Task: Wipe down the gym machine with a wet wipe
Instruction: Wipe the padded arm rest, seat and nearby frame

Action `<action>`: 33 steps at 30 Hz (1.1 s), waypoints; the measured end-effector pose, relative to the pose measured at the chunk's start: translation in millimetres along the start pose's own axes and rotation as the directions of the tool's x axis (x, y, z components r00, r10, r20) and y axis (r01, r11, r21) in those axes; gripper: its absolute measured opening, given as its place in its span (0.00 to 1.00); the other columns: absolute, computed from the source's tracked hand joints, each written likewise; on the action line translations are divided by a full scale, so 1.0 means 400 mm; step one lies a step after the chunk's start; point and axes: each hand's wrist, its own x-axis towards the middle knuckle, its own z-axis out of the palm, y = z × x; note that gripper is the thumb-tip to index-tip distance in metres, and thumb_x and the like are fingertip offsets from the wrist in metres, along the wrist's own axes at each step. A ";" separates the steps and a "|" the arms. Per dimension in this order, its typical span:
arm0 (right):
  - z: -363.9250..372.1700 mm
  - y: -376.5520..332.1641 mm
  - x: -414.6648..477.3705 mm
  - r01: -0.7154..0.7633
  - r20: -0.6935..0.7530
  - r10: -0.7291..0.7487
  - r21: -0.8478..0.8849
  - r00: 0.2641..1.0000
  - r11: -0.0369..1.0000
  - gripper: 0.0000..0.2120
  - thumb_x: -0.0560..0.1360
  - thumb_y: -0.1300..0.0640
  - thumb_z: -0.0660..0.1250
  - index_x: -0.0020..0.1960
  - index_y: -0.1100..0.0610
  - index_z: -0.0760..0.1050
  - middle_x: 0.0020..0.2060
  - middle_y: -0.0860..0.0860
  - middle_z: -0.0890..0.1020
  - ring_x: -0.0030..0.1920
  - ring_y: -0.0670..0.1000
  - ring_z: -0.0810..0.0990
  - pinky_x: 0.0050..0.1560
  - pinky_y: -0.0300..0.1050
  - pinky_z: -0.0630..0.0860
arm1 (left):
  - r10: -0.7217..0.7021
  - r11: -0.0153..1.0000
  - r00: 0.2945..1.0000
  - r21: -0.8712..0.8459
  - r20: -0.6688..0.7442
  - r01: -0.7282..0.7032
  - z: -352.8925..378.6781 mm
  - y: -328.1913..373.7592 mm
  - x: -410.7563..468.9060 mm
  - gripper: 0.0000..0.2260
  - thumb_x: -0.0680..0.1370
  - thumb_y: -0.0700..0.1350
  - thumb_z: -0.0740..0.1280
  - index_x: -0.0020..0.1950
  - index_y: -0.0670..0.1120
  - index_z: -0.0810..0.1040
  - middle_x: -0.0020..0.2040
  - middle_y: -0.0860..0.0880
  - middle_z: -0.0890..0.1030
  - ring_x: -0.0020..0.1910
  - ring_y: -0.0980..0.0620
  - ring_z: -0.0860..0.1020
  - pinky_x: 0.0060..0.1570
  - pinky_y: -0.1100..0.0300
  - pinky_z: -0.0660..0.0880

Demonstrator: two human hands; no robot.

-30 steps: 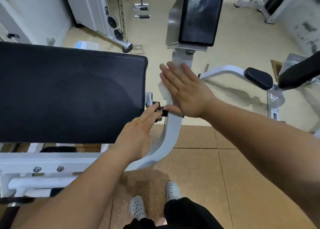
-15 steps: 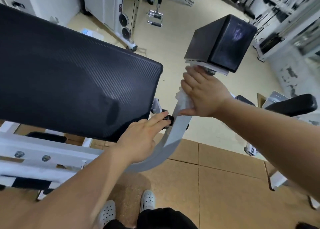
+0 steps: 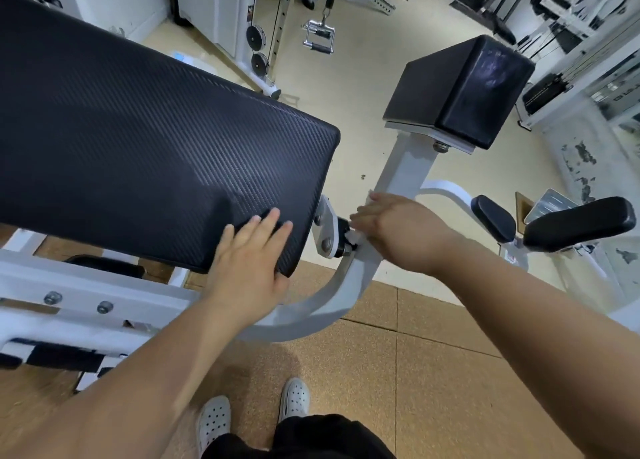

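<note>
Left hand [image 3: 251, 257]: flat, fingers straight, resting on the lower right corner of the big black pad [image 3: 156, 139], holding nothing. Right hand [image 3: 398, 233], centre-right of frame: blurred, fingers bent over the white curved arm [image 3: 349, 278] of the machine, just beside the black knob [image 3: 343, 233]. Wipe [image 3: 355, 239]: only a white scrap shows under those fingertips, against the arm. Small black pad [image 3: 460, 91] at upper right.
</note>
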 end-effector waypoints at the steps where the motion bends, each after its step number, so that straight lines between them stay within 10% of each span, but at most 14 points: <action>1: -0.007 -0.010 0.016 -0.076 -0.049 0.078 0.050 0.996 0.996 0.13 0.76 0.64 0.63 0.57 0.60 0.82 0.52 0.56 0.85 0.55 0.61 0.81 0.72 0.54 0.68 | -0.043 0.998 0.999 0.052 0.029 0.042 0.001 -0.014 0.006 0.37 0.80 0.55 0.62 0.84 0.54 0.47 0.85 0.51 0.44 0.83 0.45 0.47 0.80 0.39 0.46; 4: -0.022 -0.070 0.077 -0.182 -0.204 0.252 0.307 0.946 0.934 0.14 0.79 0.62 0.62 0.61 0.60 0.81 0.54 0.58 0.85 0.59 0.64 0.80 0.61 0.57 0.76 | -0.075 0.989 0.991 0.136 0.110 0.060 0.005 -0.022 0.027 0.38 0.80 0.59 0.60 0.84 0.53 0.45 0.84 0.49 0.40 0.83 0.42 0.41 0.78 0.34 0.45; 9: 0.004 -0.108 0.085 0.024 0.183 -0.058 0.183 0.981 0.983 0.50 0.72 0.19 0.42 0.60 0.57 0.83 0.62 0.52 0.82 0.73 0.54 0.70 0.76 0.55 0.64 | -0.095 0.990 0.980 0.122 0.173 0.074 0.013 -0.045 0.029 0.39 0.79 0.60 0.60 0.83 0.57 0.40 0.83 0.54 0.33 0.82 0.47 0.36 0.77 0.33 0.43; 13: -0.031 -0.089 0.071 0.212 0.296 -0.195 -0.024 0.935 0.977 0.50 0.70 0.18 0.49 0.71 0.56 0.75 0.71 0.51 0.77 0.79 0.54 0.62 0.81 0.54 0.52 | -0.074 0.991 0.980 0.126 0.183 0.051 0.016 -0.069 0.030 0.39 0.79 0.60 0.60 0.83 0.60 0.38 0.82 0.57 0.32 0.82 0.49 0.36 0.77 0.30 0.44; 20: -0.100 -0.108 0.180 0.090 0.581 -0.006 -0.117 0.814 0.989 0.54 0.68 0.17 0.39 0.77 0.51 0.71 0.81 0.48 0.64 0.83 0.53 0.48 0.82 0.60 0.41 | -0.069 0.989 0.982 0.143 0.178 0.043 0.021 -0.072 0.029 0.40 0.79 0.61 0.60 0.82 0.61 0.37 0.81 0.57 0.31 0.82 0.50 0.36 0.77 0.31 0.45; 23: -0.066 -0.142 0.111 0.114 0.449 -0.060 -0.095 0.891 0.989 0.59 0.63 0.14 0.37 0.69 0.54 0.78 0.71 0.51 0.76 0.81 0.55 0.59 0.81 0.58 0.51 | -0.065 0.988 0.985 0.147 0.163 0.041 0.029 -0.075 0.028 0.41 0.79 0.61 0.61 0.82 0.61 0.36 0.81 0.57 0.30 0.82 0.50 0.36 0.77 0.31 0.45; 26: -0.022 -0.150 0.061 0.128 0.326 -0.072 -0.152 0.943 0.980 0.42 0.73 0.24 0.49 0.66 0.54 0.78 0.65 0.52 0.79 0.74 0.57 0.68 0.79 0.55 0.57 | -0.062 0.988 0.986 0.147 0.155 0.039 0.033 -0.076 0.025 0.41 0.79 0.61 0.61 0.82 0.61 0.36 0.81 0.57 0.30 0.82 0.50 0.36 0.77 0.31 0.45; 33: 0.138 -0.204 -0.046 -0.033 -0.273 0.009 -0.081 0.962 0.996 0.18 0.80 0.58 0.67 0.68 0.61 0.78 0.76 0.60 0.70 0.77 0.65 0.67 0.76 0.59 0.64 | -0.061 0.986 0.980 0.163 0.187 0.030 0.019 -0.077 0.024 0.40 0.80 0.60 0.61 0.82 0.61 0.36 0.81 0.58 0.30 0.82 0.51 0.35 0.77 0.32 0.45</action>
